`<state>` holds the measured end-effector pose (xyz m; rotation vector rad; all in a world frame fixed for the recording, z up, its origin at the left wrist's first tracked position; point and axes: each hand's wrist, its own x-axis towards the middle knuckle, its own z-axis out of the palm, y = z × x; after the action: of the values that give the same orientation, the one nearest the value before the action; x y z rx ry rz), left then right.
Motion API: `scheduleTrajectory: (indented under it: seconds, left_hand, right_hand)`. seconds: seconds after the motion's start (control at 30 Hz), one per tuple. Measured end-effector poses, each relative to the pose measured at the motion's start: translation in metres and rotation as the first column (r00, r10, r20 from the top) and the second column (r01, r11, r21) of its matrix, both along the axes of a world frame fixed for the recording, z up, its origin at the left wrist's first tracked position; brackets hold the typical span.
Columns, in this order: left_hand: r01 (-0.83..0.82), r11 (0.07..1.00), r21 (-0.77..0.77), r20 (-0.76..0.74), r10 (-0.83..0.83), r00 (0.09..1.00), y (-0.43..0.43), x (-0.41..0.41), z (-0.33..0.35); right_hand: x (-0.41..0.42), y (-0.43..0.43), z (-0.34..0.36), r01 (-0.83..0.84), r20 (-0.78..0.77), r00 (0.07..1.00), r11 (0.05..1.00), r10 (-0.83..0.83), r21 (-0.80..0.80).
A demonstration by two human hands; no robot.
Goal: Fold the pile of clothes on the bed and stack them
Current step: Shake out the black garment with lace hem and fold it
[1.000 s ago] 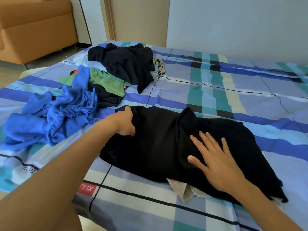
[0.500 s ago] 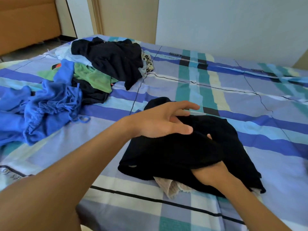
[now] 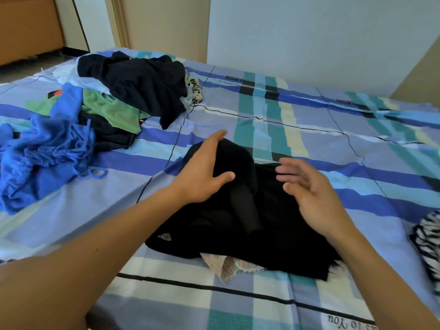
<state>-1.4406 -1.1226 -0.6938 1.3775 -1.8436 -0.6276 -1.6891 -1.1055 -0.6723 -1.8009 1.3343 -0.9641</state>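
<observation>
A black garment (image 3: 247, 217) lies folded over itself in the middle of the bed (image 3: 309, 129), on top of a beige lace-edged piece (image 3: 226, 265). My left hand (image 3: 202, 172) rests flat on the garment's left upper part, fingers straight, thumb spread. My right hand (image 3: 307, 189) hovers just above its right side, fingers relaxed and blurred, holding nothing. The unfolded pile sits at the back left: a dark navy garment (image 3: 138, 84), a green one (image 3: 112, 110) and a crumpled blue one (image 3: 45, 153).
A black-and-white striped piece (image 3: 428, 244) shows at the right edge. The checked blue sheet stretches bare to the back right. A wall runs behind the bed and an orange sofa (image 3: 26, 27) stands at the far left on the floor.
My left hand carried the garment's left side over to the right, then came back to rest on the fold. My right hand slid out from under the folded layer and lifted.
</observation>
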Motion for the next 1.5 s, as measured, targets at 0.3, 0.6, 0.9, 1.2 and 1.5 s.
scheduleTrajectory:
  seconds: [0.3,0.6,0.9,1.2,1.5]
  left_hand:
    - [0.338,0.896,0.287,-0.69,-0.052,0.722,-0.016,-0.025,0.016]
    - [-0.043,0.988,-0.147,0.223,0.075,0.972,-0.014,-0.039,-0.009]
    - [0.007,0.975,0.221,0.715,-0.166,0.68,-0.014,-0.059,-0.029]
    - [0.019,0.999,0.042,0.788,-0.044,0.614,0.023,-0.082,-0.021]
    - [-0.003,0.999,-0.038,0.725,0.029,0.688,0.053,-0.077,-0.022]
  right_hand:
    - [0.034,0.034,-0.017,0.02,-0.266,0.964,0.999,-0.006,0.049]
    - [0.014,0.021,-0.005,0.054,0.07,0.993,0.887,-0.096,0.458]
    - [-0.071,0.003,0.004,0.356,-0.535,0.833,0.877,-0.141,0.323]
    - [-0.086,0.015,-0.01,0.153,-0.065,0.987,0.717,-0.149,0.68]
    - [-0.043,0.028,0.028,0.225,0.021,0.959,0.809,-0.282,0.543]
